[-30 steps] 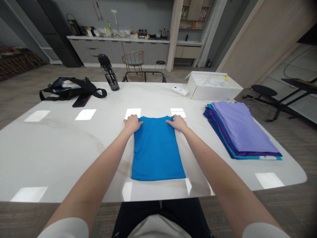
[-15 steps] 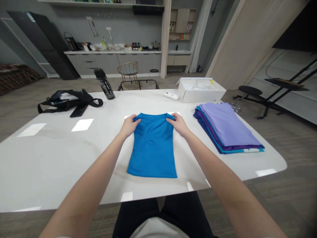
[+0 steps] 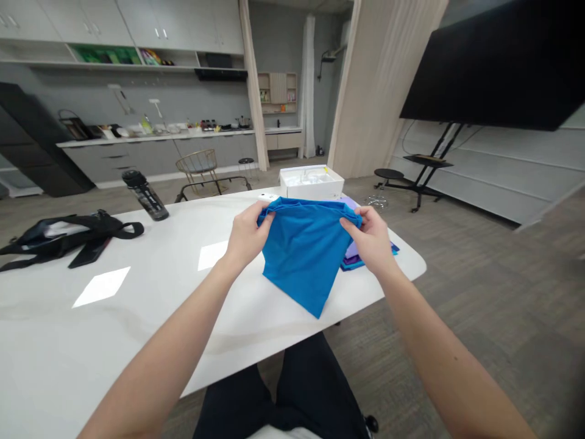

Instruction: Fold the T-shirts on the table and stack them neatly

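Held up by its two top corners, a blue folded garment [image 3: 306, 250] hangs above the white table [image 3: 183, 329], its lower edge slanting to a point at the right. My left hand [image 3: 249, 235] pinches the upper left corner between thumb and fingers. At the upper right corner, my right hand [image 3: 372, 235] grips the cloth the same way. Behind the garment and partly hidden by it lies a stack of folded clothes [image 3: 354, 251], with lilac on top and purple and blue layers below.
A white open box [image 3: 313, 183] stands at the table's far end, beside a small white device [image 3: 267, 197] partly covered by the garment. On the left are a black bottle [image 3: 145, 196], a black bag [image 3: 68, 233] and a dark phone [image 3: 89, 251]. Beyond stands a wheeled screen [image 3: 493, 67].
Both hands have lifted the blue garment off the table and carried it right, in front of the folded stack. The view has turned to the right and tilted up.
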